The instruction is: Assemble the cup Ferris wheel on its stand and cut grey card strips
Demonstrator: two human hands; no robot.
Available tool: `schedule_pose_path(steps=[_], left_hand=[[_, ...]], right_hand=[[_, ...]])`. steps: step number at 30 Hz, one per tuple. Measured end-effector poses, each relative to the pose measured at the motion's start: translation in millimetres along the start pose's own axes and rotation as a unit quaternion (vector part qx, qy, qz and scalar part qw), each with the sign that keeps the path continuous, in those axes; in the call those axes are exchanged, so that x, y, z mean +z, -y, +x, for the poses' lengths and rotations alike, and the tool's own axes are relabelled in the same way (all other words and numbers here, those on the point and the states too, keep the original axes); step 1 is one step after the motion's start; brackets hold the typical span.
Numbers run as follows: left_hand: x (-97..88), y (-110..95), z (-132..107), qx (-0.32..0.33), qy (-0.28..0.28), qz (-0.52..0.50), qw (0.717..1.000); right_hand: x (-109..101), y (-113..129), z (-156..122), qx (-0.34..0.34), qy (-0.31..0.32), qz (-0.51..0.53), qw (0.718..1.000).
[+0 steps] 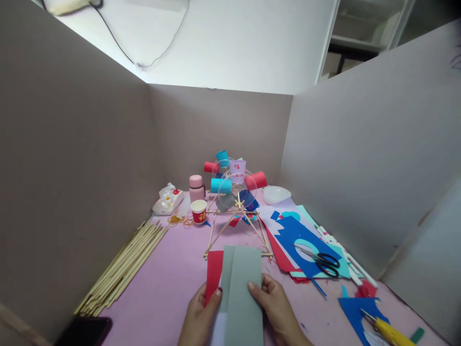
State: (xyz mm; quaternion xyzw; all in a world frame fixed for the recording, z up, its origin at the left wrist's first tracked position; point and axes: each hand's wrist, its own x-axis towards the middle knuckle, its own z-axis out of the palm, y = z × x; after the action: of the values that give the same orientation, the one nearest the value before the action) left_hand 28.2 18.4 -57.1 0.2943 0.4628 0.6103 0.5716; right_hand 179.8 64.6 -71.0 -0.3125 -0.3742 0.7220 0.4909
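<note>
At six o'clock in our view, our left hand point(202, 306) and right hand point(275, 303) pinched the overlapping grey paper point(245, 288) and red paper point(214, 270) by opposite edges, thumbs on top, probably to keep them together. Scissors point(319, 258) lay at four o'clock, likely for easy reach.
</note>
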Motion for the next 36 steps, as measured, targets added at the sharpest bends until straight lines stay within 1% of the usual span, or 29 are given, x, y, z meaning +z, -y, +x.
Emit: schedule_pose_path(steps=[2, 4, 7, 11, 16, 18, 22, 24, 27, 29, 33, 36], left_hand=[[0.2, 5, 1, -0.010, 0.002, -0.003, 1.000], [-0.2, 6, 2, -0.014, 0.002, -0.002, 1.000], [0.5, 1, 0, -0.014, 0.015, -0.009, 1.000], [3.5, -8, -3, -0.004, 0.024, -0.024, 0.999], [5.1, -9, -4, -0.008, 0.035, -0.007, 0.999], [5.6, -9, -6, -0.013, 0.035, -0.003, 0.999], [5.0, -13, -8, -0.020, 0.016, -0.003, 1.000], [3.5, -14, -8, -0.018, 0.023, -0.006, 1.000], [0.2, -10, -5, 0.004, 0.060, -0.005, 0.998], [-2.1, -6, -1, 0.017, 0.069, 0.006, 0.997], [-5.5, 0, 3, 0.019, 0.043, 0.026, 0.999], [-4.0, 0, 3, 0.013, 0.041, 0.013, 0.999]], right_hand=[[3, -1, -1, -0.012, -0.001, -0.017, 1.000], [3, 0, -1, -0.007, 0.004, -0.023, 1.000], [2, 1, -1, 0.008, 0.012, -0.013, 1.000], [-2, 2, 0, 0.003, 0.010, -0.004, 1.000], [-2, 1, -1, 0.004, 0.009, -0.004, 1.000], [-1, 2, -2, 0.009, -0.001, -0.003, 1.000], [0, 6, -4, 0.015, -0.008, -0.002, 1.000], [0, 7, -4, 0.016, -0.005, -0.003, 1.000], [-1, 4, -5, 0.015, 0.006, -0.005, 1.000], [-1, 1, -4, 0.010, 0.011, -0.003, 1.000], [1, -1, -4, 0.007, 0.009, -0.005, 1.000], [0, 0, -4, 0.014, 0.009, -0.002, 1.000]])
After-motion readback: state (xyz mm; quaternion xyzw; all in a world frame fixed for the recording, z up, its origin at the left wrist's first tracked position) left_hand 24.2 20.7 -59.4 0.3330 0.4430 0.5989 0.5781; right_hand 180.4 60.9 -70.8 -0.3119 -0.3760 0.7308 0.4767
